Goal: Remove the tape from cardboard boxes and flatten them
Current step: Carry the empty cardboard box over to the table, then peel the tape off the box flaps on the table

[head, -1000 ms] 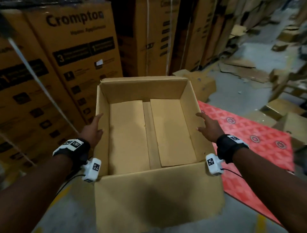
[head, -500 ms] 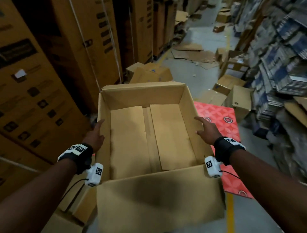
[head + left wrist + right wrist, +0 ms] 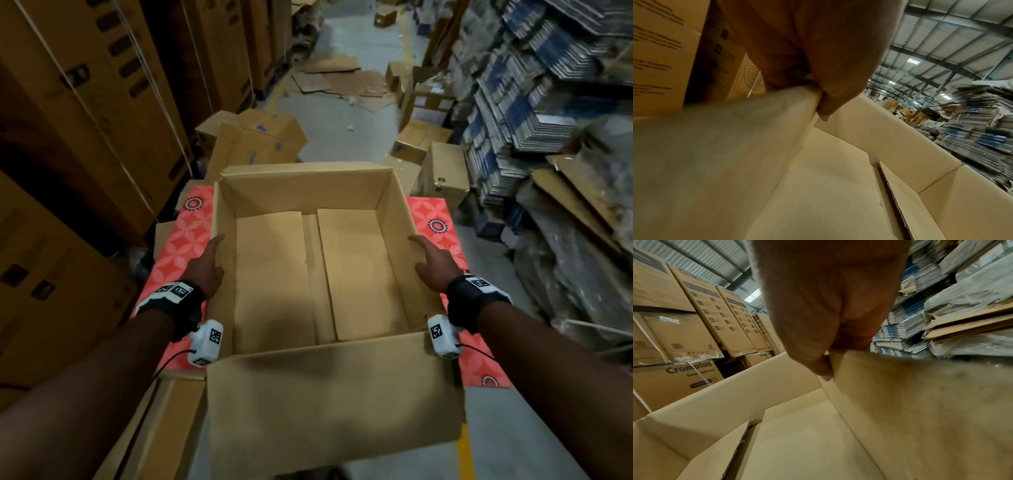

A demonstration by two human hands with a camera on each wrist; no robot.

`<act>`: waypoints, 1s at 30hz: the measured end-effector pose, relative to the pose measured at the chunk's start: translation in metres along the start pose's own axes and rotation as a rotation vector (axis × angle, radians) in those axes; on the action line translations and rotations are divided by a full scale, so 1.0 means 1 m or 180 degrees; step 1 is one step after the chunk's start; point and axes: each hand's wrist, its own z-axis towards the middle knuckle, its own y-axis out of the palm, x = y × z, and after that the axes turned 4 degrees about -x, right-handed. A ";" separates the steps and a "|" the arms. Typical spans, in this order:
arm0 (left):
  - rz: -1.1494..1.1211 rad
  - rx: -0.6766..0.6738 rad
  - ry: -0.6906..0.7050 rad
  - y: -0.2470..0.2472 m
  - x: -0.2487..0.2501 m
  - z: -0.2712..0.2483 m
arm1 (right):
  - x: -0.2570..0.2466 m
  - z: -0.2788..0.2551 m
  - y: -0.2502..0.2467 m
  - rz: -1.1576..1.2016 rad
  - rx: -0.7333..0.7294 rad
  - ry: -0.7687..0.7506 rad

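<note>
An open brown cardboard box (image 3: pixel 308 192) is held up in front of me, its top flaps spread and the near flap (image 3: pixel 335 404) hanging toward me. Two bottom flaps (image 3: pixel 270 274) lie inside with a gap between them. My left hand (image 3: pixel 205 270) grips the left wall, and in the left wrist view the thumb (image 3: pixel 824 112) lies over the wall's edge (image 3: pixel 715 154). On the opposite wall my right hand (image 3: pixel 431 263) holds the same way, its thumb (image 3: pixel 822 369) hooked inside the wall (image 3: pixel 920 402). I see no tape.
A red patterned mat (image 3: pixel 181 240) lies on the floor under the box. Tall stacked printed cartons (image 3: pixel 85 120) line the left. Loose boxes (image 3: pixel 253 140) sit ahead, a small carton (image 3: pixel 445 178) and piles of flattened cardboard (image 3: pixel 513 102) at right. Flat cardboard (image 3: pixel 164 428) lies lower left.
The view has swung right along the aisle with the box carried along. The box now hangs over the red mat. Both hands keep the same hold on the side walls.
</note>
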 end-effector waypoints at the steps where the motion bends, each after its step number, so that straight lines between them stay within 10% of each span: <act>1: 0.0005 -0.0004 0.0009 0.000 0.001 0.009 | 0.001 0.004 0.000 0.0001 -0.0015 0.0040; 13: -0.0004 -0.0244 0.0057 -0.007 0.006 0.083 | 0.004 0.043 0.004 -0.0046 -0.0303 0.0322; 30: 0.0782 -0.0755 0.0255 0.012 -0.004 -0.016 | 0.008 -0.064 0.027 -0.0909 -0.0610 -0.0487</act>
